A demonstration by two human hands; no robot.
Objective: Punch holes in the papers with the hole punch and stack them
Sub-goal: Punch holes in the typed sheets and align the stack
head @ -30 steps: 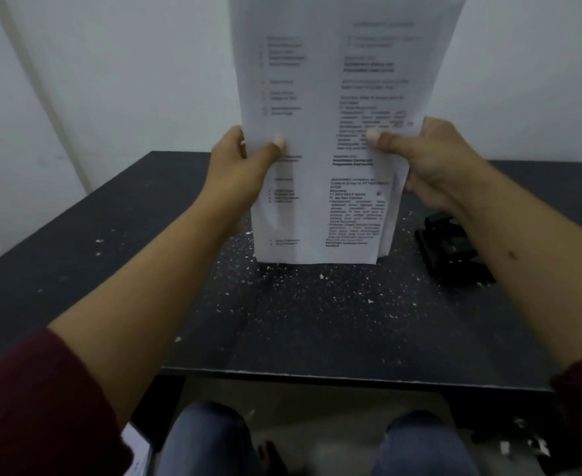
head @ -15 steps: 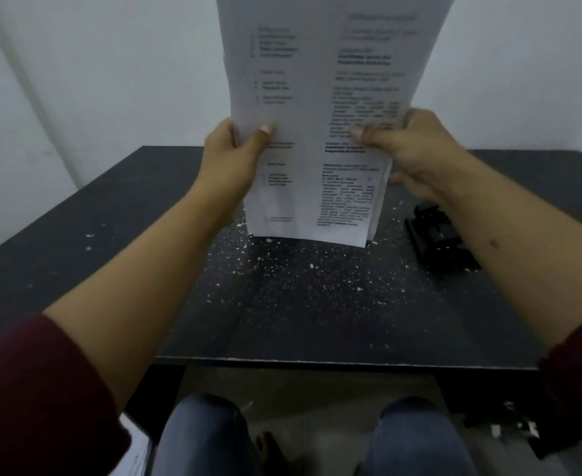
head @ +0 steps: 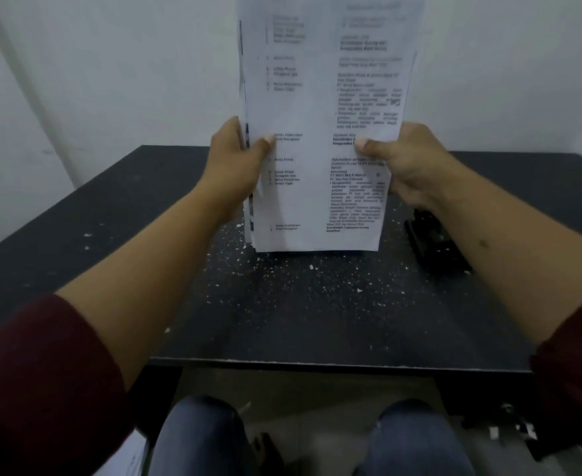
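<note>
Printed papers (head: 320,132) stand upright, sheet edges slightly uneven

We are stretching both bare forearms forward and up, dark red sleeves (head: 39,379) pushed back near elbows. Our left hand (head: 236,163) is gripping sheaf of white printed papers (head: 320,132) at its left edge, thumb (head: 265,142) pressing flat on front, fingers hidden behind. Our right hand (head: 409,166) is clamping right edge likewise, thumb pointing inward across front. Wrists are holding level, palms facing each other.
</note>
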